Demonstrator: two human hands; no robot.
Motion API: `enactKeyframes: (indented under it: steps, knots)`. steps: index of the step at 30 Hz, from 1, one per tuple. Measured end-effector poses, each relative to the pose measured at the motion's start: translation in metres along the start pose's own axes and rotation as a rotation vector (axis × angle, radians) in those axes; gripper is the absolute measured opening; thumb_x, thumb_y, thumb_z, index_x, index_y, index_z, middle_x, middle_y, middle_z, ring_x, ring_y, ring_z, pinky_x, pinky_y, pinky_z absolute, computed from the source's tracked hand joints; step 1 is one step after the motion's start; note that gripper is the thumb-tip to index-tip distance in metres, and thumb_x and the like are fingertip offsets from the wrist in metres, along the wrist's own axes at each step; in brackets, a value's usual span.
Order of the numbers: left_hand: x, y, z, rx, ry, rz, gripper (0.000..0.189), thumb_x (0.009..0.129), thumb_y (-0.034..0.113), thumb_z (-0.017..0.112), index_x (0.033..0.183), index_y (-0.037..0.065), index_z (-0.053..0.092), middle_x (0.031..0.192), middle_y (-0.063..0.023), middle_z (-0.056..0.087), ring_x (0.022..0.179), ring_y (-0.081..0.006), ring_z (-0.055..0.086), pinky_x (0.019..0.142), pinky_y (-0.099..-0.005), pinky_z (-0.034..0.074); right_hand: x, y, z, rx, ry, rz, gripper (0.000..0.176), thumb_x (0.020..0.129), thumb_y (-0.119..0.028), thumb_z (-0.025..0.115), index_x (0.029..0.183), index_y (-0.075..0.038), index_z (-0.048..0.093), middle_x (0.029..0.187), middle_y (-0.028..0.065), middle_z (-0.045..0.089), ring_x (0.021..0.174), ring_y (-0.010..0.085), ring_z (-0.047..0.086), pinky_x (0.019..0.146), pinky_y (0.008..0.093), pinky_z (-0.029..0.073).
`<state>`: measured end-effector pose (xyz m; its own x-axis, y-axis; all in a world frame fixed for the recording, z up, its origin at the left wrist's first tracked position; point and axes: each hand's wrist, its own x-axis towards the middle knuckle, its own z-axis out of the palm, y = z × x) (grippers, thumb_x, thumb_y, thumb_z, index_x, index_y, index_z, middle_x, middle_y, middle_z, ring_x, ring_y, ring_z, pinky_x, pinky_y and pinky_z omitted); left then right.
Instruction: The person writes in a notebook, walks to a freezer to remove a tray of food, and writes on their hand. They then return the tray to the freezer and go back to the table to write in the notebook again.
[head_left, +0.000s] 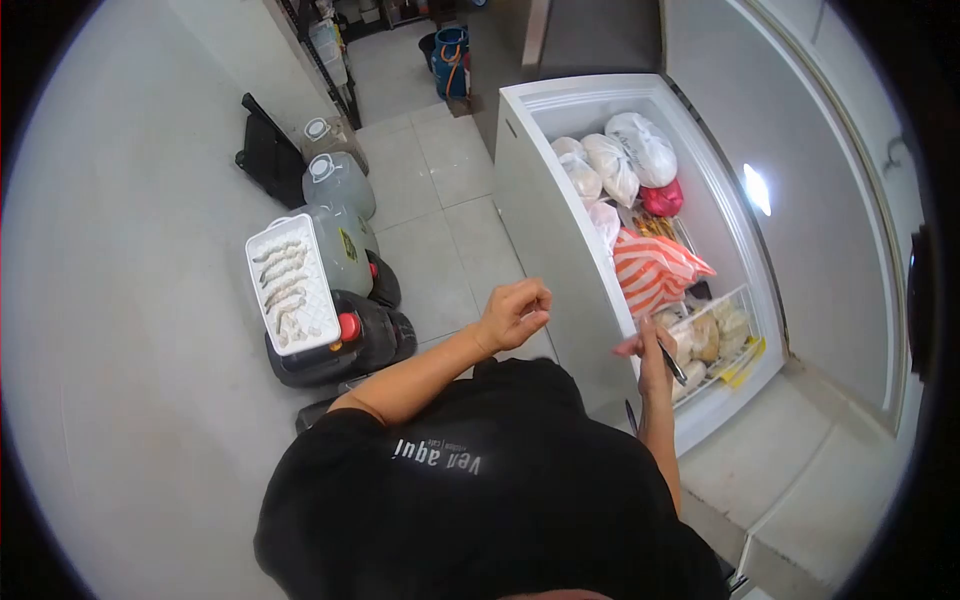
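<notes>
One black pen (672,365) was held in the right hand (654,352), its shaft jutting from the outer side of the grip, above the near end of one open chest freezer (560,235). The pen was thus gripped by the right hand and kept well apart from the left hand (516,314), which was raised to the left, outside the freezer's wall, with its fingers loosely curled into a narrow shape; whether anything was enclosed there could not be told. Just beyond the pen, one wire basket (742,300) was seen, filled with wrapped packages (704,338) whose number could not be counted, and one yellow piece (745,366) was lodged at its side. Farther in, one orange-and-white striped bag (655,270), one red bundle (662,197) and at least three knotted white bags (612,165) were heaped. To the left, one white tray (334,333) bearing a row of about five shrimp (284,268) was rested on jugs, among which one dark jug with a red cap (300,371) and two with white caps (340,188) were distinguished. In the background, one blue gas cylinder (451,50) was seen.
</notes>
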<state>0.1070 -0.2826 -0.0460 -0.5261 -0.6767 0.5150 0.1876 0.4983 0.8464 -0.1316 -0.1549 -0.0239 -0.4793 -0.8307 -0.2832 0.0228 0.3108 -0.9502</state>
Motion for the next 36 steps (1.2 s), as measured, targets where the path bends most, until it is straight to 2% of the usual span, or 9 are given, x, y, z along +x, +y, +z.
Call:
enactKeyframes:
  steps: [4,6,13,15,21,23,26,32,36]
  knots:
    - [0.052,-0.047,-0.058,0.087,0.021,0.092,0.029,0.084,0.029,0.06,0.071,0.005,0.048,0.063,-0.0075,0.046,0.052,-0.0218,0.046,0.048,-0.0308,0.037,0.087,-0.026,0.062,-0.407,-0.154,-0.295,0.032,0.094,-0.027,0.052,0.077,-0.001,0.058,0.085,0.0096,0.071,0.07,0.008,0.053,0.068,0.0245,0.042]
    - [0.084,-0.072,-0.09,0.157,0.123,0.163,0.049,0.092,0.042,0.047,0.062,0.003,0.041,0.057,-0.0076,0.04,0.047,-0.0215,0.039,0.044,-0.0315,0.03,0.133,-0.052,0.098,-0.334,-0.199,-0.292,0.028,0.093,-0.024,0.056,0.076,-0.001,0.058,0.086,0.0087,0.071,0.068,0.0053,0.051,0.066,0.0219,0.041]
    - [0.177,-0.157,-0.24,0.356,0.178,0.159,0.048,0.089,0.04,0.05,0.059,0.004,0.041,0.057,-0.0097,0.04,0.049,-0.0246,0.043,0.045,-0.0356,0.033,0.343,-0.127,0.223,0.031,-0.512,-0.365,0.017,0.089,-0.018,0.063,0.08,-0.005,0.055,0.093,0.0101,0.07,0.078,0.0079,0.058,0.07,0.0199,0.043]
    - [0.204,-0.166,-0.284,0.432,0.261,0.129,0.05,0.09,0.044,0.048,0.061,0.004,0.043,0.061,-0.0102,0.044,0.05,-0.0232,0.044,0.045,-0.0336,0.035,0.401,-0.157,0.271,0.173,-0.678,-0.424,0.016,0.089,-0.017,0.063,0.08,-0.005,0.055,0.095,0.0111,0.07,0.081,0.0111,0.06,0.073,0.022,0.045]
    - [0.263,-0.213,-0.398,0.621,0.582,0.004,0.052,0.09,0.051,0.045,0.082,0.0,0.055,0.087,-0.013,0.054,0.059,-0.0174,0.048,0.053,-0.0275,0.041,0.547,-0.252,0.448,0.018,-0.707,-0.434,0.016,0.085,-0.017,0.068,0.08,-0.004,0.061,0.086,0.0078,0.07,0.078,0.0093,0.06,0.07,0.0252,0.048]
    - [0.267,-0.252,-0.436,0.605,0.605,0.008,0.038,0.089,0.037,0.055,0.094,-0.001,0.055,0.094,-0.0134,0.053,0.062,-0.0148,0.049,0.056,-0.0257,0.041,0.583,-0.277,0.512,0.037,-0.721,-0.46,0.017,0.085,-0.018,0.069,0.08,-0.003,0.061,0.083,0.007,0.07,0.075,0.0089,0.06,0.069,0.025,0.047]
    - [0.29,-0.301,-0.489,0.509,0.793,-0.283,0.026,0.08,-0.003,0.064,0.102,0.0,0.051,0.099,-0.0111,0.051,0.057,-0.0118,0.047,0.053,-0.0228,0.041,0.618,-0.304,0.587,-0.213,-0.779,-0.552,0.019,0.088,-0.018,0.064,0.081,-0.001,0.062,0.079,0.0072,0.069,0.07,0.0099,0.06,0.068,0.0237,0.047]
    - [0.426,-0.384,-0.648,0.567,0.588,-0.207,0.025,0.08,-0.001,0.066,0.101,0.001,0.052,0.096,-0.0089,0.052,0.053,-0.0101,0.046,0.05,-0.0229,0.039,0.736,-0.378,0.659,-0.063,-0.485,-0.631,0.016,0.09,-0.015,0.061,0.083,-0.001,0.063,0.083,0.008,0.069,0.078,0.013,0.064,0.074,0.0265,0.049]
    - [0.545,-0.432,-0.712,0.439,0.493,-0.049,0.03,0.078,0.0,0.068,0.102,0.001,0.049,0.095,-0.0097,0.053,0.054,-0.0089,0.047,0.048,-0.0224,0.039,0.806,-0.458,0.671,-0.029,-0.302,-0.927,0.013,0.088,-0.013,0.063,0.085,-0.001,0.063,0.091,0.0112,0.069,0.101,0.0221,0.063,0.088,0.0331,0.049]
